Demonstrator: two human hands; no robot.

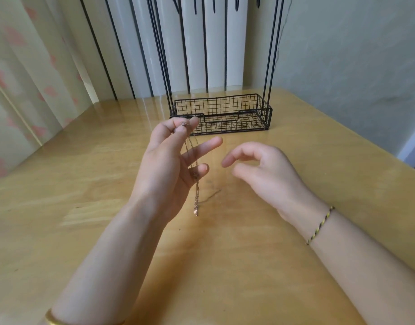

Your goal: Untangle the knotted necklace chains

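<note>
- The necklace chains (196,198) hang in front of the basket (253,113), pinched at the top by the left hand (166,165); a knot seems to sit midway, but it is blurred.
- If those fingers (193,121) slip, the chains would drop onto the bench (248,266) and might bunch tighter.
- The right hand (267,174), also in front of the basket, holds nothing, its fingers loosely curled. A hard tug from it would likely cinch the knot.

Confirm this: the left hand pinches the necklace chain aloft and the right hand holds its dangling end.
Wrong on the right hand: it holds nothing and is open beside the necklace chain. The left hand does pinch the chain aloft, its dangling end hanging free, as the head view shows.
</note>
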